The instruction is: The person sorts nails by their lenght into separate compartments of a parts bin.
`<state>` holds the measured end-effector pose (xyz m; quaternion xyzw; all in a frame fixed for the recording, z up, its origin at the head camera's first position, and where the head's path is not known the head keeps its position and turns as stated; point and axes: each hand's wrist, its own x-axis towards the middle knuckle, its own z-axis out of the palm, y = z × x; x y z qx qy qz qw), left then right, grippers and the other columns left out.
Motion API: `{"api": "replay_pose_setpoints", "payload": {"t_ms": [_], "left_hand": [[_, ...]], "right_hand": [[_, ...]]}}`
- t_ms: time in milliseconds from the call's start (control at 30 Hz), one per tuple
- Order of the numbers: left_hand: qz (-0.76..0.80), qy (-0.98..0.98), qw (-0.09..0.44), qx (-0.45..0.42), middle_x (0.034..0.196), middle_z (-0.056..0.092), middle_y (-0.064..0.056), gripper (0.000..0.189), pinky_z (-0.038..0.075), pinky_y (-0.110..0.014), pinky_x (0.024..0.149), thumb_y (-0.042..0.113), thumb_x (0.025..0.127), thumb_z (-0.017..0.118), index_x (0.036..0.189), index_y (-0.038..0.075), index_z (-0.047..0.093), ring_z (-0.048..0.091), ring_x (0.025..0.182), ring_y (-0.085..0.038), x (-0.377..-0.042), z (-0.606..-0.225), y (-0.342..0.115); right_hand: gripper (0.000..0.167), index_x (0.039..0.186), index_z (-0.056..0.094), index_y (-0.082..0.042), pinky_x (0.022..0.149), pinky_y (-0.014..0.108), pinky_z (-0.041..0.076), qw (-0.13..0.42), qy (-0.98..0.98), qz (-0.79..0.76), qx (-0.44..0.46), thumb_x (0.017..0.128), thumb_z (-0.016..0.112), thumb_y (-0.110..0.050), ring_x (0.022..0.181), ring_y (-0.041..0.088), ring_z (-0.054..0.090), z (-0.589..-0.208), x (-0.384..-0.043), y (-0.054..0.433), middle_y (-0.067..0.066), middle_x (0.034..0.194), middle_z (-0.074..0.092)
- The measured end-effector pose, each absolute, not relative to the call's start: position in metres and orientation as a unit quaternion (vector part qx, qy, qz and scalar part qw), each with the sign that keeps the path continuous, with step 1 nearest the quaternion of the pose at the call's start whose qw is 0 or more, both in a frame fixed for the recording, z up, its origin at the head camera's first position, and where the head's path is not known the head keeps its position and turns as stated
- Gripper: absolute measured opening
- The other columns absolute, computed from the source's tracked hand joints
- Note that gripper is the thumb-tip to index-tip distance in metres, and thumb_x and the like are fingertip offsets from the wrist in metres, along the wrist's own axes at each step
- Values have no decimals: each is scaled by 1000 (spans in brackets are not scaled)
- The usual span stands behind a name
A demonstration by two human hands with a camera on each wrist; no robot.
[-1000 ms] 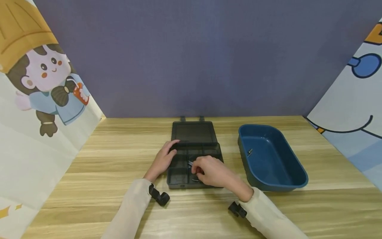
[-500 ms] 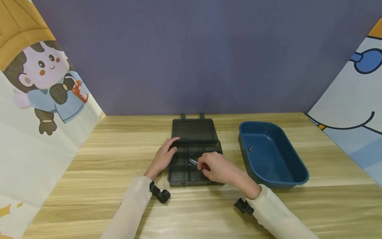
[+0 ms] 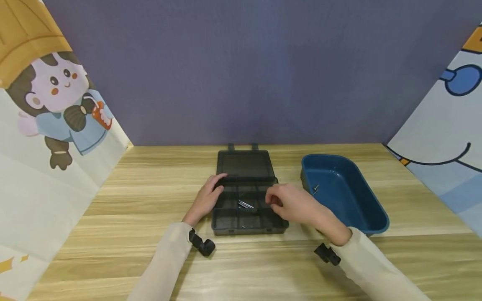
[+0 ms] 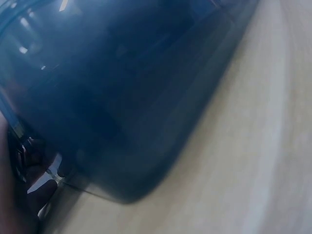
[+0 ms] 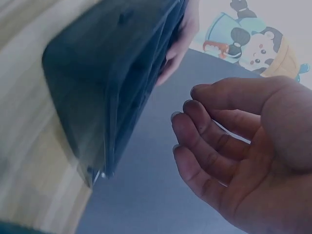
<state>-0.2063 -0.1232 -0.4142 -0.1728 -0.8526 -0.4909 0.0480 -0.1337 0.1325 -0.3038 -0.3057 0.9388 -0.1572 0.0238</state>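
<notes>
A dark translucent compartment box [image 3: 226, 230] lies on the table, its lid folded back. My left hand [image 3: 205, 198] holds its left wall near the hinge, thumb at the rim, other fingers mostly hidden. Several thin silver metal rods [image 3: 246, 204] lie in a middle compartment; their exact kind is too small to tell. Over the box's right edge hovers my right hand [image 3: 291, 202]. Its fingers [image 5: 207, 168] are loosely bent in the right wrist view, with nothing between them. The box's wall [image 4: 122, 122] fills much of the blurred left wrist view.
A blue tub [image 3: 367, 200] stands to the right, with small metal pieces [image 3: 316, 189] by its left wall. Behind the opened lid [image 3: 244, 163] rises a grey-blue partition [image 3: 241, 75]. Printed side panels [image 3: 75, 121] flank the wooden table [image 3: 158, 184].
My right hand has moved right, from above the silver rods to the box's right edge, uncovering the rods. The left hand has stayed at the box's left wall.
</notes>
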Motion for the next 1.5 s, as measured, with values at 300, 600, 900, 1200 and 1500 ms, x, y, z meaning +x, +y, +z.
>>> {"api": "replay_pose_setpoints", "payload": {"t_ms": [300, 600, 900, 1200, 1500], "left_hand": [[-484, -858, 38, -168, 138, 48, -14, 43, 32, -52, 108, 12, 96, 45, 139, 9, 48, 42, 132, -34, -205, -414, -125], [-481, -860, 39, -167, 138, 49, -15, 43, 32, -53, 108, 11, 95, 46, 138, 9, 48, 42, 132, -34, -204, -411, -125], [-484, -860, 30, -158, 138, 49, -13, 43, 32, -52, 109, 13, 96, 46, 139, 11, 49, 42, 133, -33, -204, -409, -125], [-479, -863, 38, -160, 138, 49, -13, 43, 32, -53, 108, 13, 96, 46, 138, 11, 49, 42, 132, -33, -205, -409, -125], [-484, -859, 41, -163, 138, 49, -15, 44, 33, -54, 107, 11, 95, 46, 139, 9, 48, 42, 131, -35, -203, -412, -122]], "right_hand": [[9, 92, 67, -11, 60, 24, 46, 2, 951, -141, -274, 85, 65, -5, 70, 7, 55, -288, -133, 156, -3, 82, 63], [12, 95, 66, -9, 64, 29, 48, -16, 955, -120, -270, 84, 66, -4, 75, 14, 57, -275, -134, 179, 1, 86, 62], [20, 102, 63, -5, 67, 32, 50, -14, 961, -125, -247, 82, 69, -4, 80, 17, 58, -274, -141, 204, 7, 93, 61], [35, 112, 59, 2, 79, 44, 50, 18, 966, -120, -229, 82, 71, -13, 97, 33, 58, -277, -156, 224, 17, 108, 59], [56, 126, 50, 3, 68, 42, 48, 79, 973, -102, -191, 82, 72, -23, 99, 37, 57, -287, -169, 235, 29, 131, 41]]}}
